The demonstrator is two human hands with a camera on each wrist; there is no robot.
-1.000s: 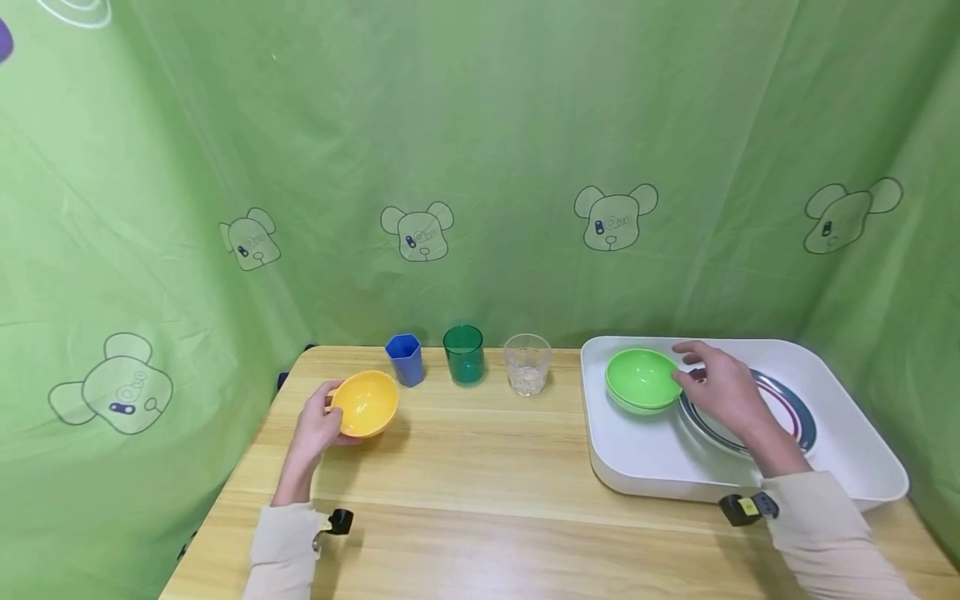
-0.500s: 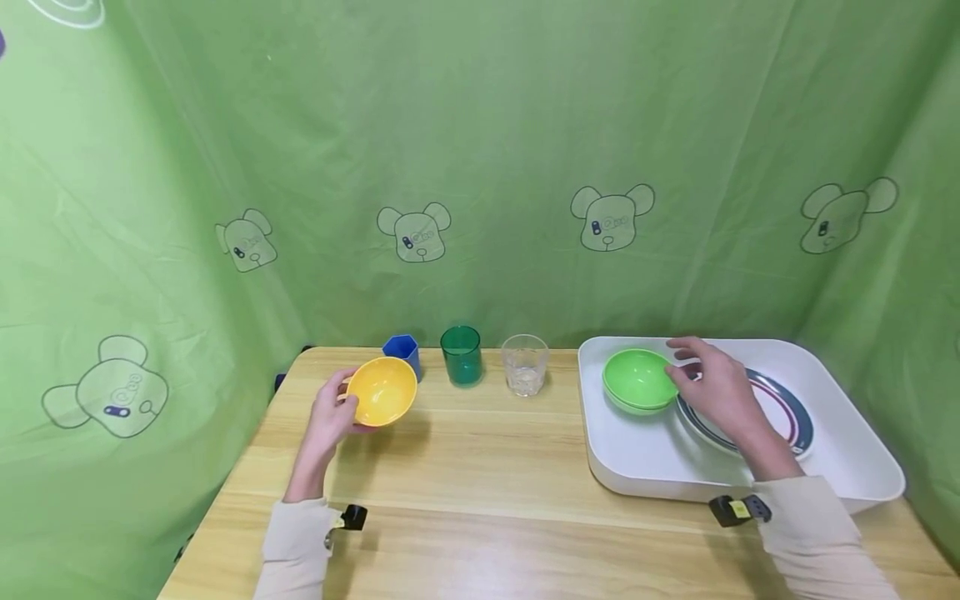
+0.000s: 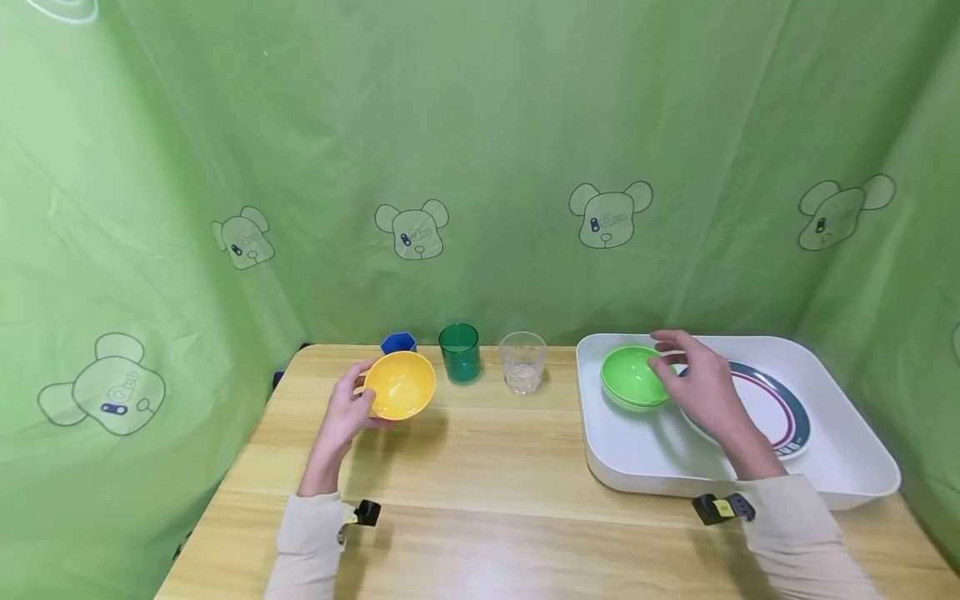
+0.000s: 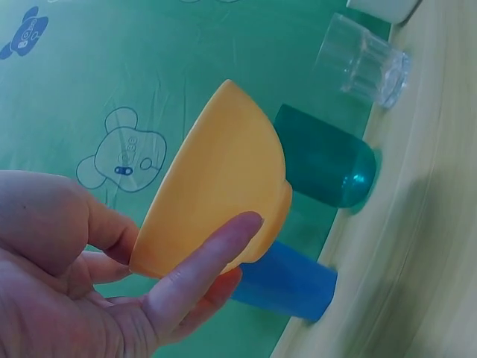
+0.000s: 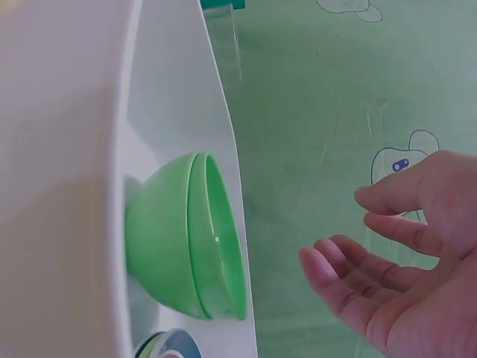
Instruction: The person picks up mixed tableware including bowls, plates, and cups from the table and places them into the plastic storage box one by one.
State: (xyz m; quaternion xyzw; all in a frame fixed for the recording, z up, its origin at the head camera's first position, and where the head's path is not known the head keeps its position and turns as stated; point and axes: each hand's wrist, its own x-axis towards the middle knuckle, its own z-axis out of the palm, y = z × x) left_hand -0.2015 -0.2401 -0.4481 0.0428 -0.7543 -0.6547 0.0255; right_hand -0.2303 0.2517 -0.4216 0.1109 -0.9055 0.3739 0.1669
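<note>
A yellow bowl (image 3: 402, 386) is held at its left side by my left hand (image 3: 347, 417), tilted and raised over the table. In the left wrist view the thumb and fingers pinch the bowl (image 4: 216, 179) at its rim and side. My right hand (image 3: 701, 385) hovers over the white tray with fingers loosely bent and nothing in them. Two nested green bowls (image 3: 628, 377) stand just left of it; in the right wrist view a gap separates the hand (image 5: 395, 253) from the green bowls (image 5: 168, 231). Part of a rimmed plate (image 3: 757, 400) shows behind the right hand.
The white tray (image 3: 637, 481) occupies the right of the wooden table (image 3: 480, 467). Along the back edge stand a blue cup (image 3: 397, 341), partly behind the yellow bowl, a green tumbler (image 3: 460, 358) and a clear glass (image 3: 522, 362). A green curtain (image 3: 487, 125) hangs behind.
My left hand has carried the yellow bowl to the right and slightly away, so it now covers much of the blue cup. My right hand has drifted a little left, over the green bowls' edge.
</note>
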